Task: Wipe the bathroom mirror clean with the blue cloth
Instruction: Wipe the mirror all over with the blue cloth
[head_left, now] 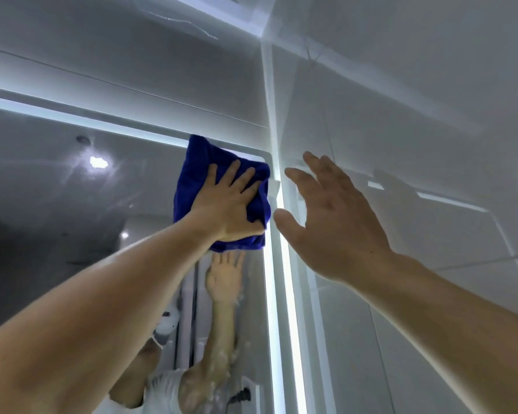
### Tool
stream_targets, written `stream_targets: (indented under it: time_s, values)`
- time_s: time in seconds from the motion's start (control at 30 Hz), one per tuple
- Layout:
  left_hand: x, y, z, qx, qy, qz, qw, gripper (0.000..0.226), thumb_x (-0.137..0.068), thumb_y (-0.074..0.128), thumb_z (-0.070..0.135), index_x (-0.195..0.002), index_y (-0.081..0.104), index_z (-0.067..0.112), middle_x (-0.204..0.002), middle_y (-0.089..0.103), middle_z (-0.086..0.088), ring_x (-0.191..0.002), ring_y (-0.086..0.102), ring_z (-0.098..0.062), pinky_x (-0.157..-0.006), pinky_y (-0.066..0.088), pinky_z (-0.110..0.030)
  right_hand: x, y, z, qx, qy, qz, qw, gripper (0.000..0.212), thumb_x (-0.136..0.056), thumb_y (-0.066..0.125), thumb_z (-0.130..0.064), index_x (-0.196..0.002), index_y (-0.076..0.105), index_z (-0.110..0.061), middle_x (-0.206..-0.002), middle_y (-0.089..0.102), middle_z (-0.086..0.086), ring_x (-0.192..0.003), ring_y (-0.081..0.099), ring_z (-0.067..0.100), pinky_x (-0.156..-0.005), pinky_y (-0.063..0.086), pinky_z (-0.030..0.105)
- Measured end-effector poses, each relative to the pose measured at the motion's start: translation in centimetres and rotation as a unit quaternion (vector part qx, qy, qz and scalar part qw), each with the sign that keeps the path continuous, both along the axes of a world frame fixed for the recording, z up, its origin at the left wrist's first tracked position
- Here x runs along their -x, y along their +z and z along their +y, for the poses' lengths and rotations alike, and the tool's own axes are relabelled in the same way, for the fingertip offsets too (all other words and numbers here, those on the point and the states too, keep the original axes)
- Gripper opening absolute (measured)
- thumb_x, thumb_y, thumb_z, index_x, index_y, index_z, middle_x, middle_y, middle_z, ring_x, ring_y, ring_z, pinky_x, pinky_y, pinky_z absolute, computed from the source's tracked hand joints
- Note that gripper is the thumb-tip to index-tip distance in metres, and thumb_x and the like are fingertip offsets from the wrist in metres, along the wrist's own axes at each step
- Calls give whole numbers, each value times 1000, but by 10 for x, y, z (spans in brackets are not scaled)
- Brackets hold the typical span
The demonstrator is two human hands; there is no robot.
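Cloth: the blue cloth (222, 186) is folded into a thick pad and lies flat against the mirror (72, 189), right up in its top right corner, where the lit strips along the top and right edges meet.
Left hand: the left hand (226, 204) presses the cloth to the glass with fingers spread and straight; the thumb hooks round the cloth's lower right edge, so it is pressing more than clutching.
Right hand: the right hand (335, 222) is raised beside the mirror's edge, released, fingers loose and apart, holding nothing. I cannot tell whether it touches the wall (401, 115) or hangs just off it.
Step in hand: working the upper corner, I would say.
Doing it well: keep the palm flat so the whole pad bears on the glass, run the cloth's edge tight along the light strip (286, 264) and into the rounded corner, then draw down in overlapping passes so no streak is left between strokes. A steadying right hand on the wall would help at this reach.
Glass below: the reflection lower down looks mottled, perhaps wet or smeared, so that part likely needs wiping yet.
Risk: fingertips slipping off the cloth would print the glass again.
Writing: no brand, label or lettering that I can read anywhere, on the cloth, the mirror or the wall.
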State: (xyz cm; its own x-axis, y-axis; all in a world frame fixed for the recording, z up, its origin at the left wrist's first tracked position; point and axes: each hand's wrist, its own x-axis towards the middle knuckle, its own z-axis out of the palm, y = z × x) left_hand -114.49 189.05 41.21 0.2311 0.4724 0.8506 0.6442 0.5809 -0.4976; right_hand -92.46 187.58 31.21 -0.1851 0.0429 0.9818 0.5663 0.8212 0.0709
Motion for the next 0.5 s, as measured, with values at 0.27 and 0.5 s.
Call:
stream_targets:
  time_s: [0.27,0.5]
  values:
    - [15,-117,-21,62,-41,42,996,90,-79,29,73,-155,15,26,-164,9,0,-151,0,-28,-118,0,-58,0,-9,2,23,-9,-21,999,61,-98,34,-50,-152,13,-34,-162,-5,-9,-147,-11,10,-117,1,34]
    - [19,-99,-20,77,-41,37,996,93,-78,20,81,-151,-12,33,-164,-5,4,-151,-10,-24,-117,-6,-57,1,-5,6,2,-29,-24,999,60,-97,33,-50,-152,15,-32,-162,-3,-7,-148,-8,12,-117,3,35]
